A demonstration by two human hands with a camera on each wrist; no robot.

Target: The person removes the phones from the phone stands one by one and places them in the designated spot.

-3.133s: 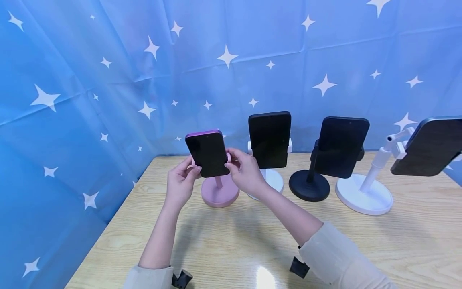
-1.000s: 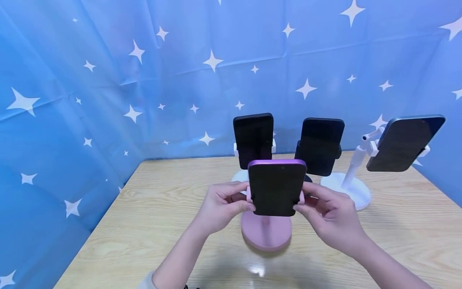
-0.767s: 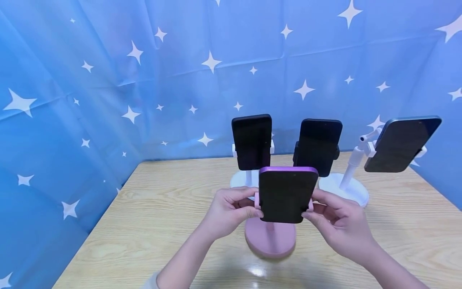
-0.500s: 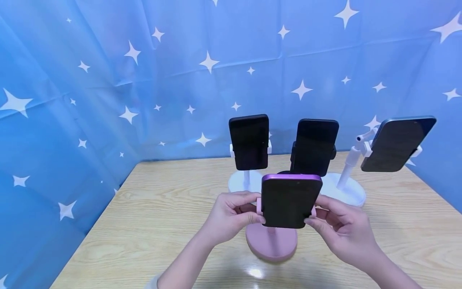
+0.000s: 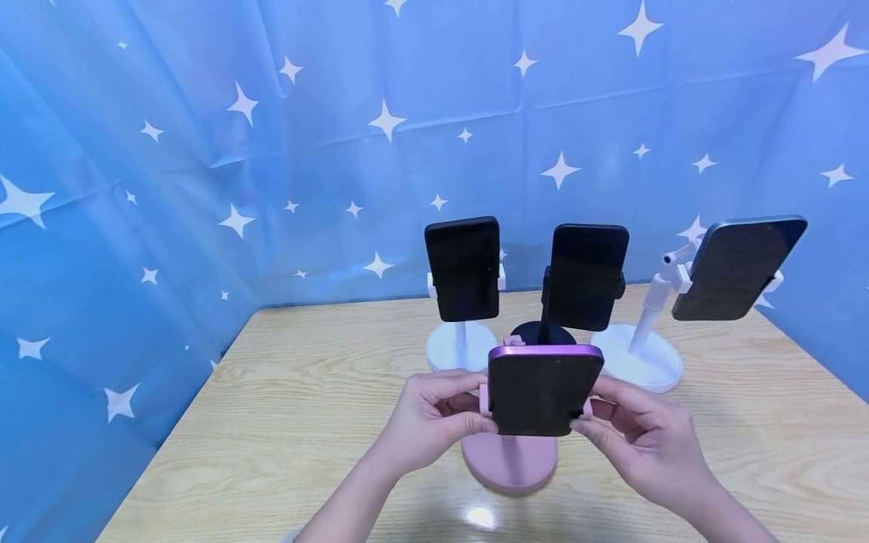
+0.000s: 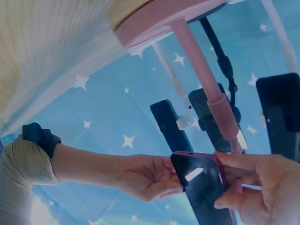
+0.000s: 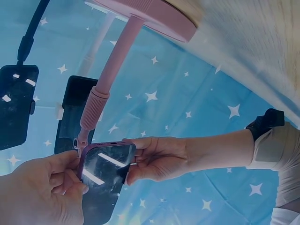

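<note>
A dark-screened smartphone [image 5: 543,396] with a purple edge sits in the pink clamp [image 5: 485,400] of a phone stand, whose round pink base [image 5: 509,469] rests on the table. My left hand [image 5: 431,415] pinches the phone and clamp at their left side, thumb at the lower corner of the screen. On the opposite side my right hand [image 5: 648,437] does the same. The screen leans back, and a pink joint [image 5: 514,341] shows above its top edge. In the right wrist view the pink pole [image 7: 123,54] runs from the base to the clamp.
Behind stand a white stand [image 5: 462,347] with a black phone [image 5: 464,268], a black stand [image 5: 545,332] with another phone [image 5: 588,275], and a white jointed stand [image 5: 641,358] holding a tilted phone [image 5: 736,268]. A starry blue cloth [image 5: 326,166] hangs behind the wooden table [image 5: 271,422].
Since the oldest frame the pink stand has come nearer and right, from left of the row to in front of it. Over the last second the phone's top edge has dropped as it tilts back.
</note>
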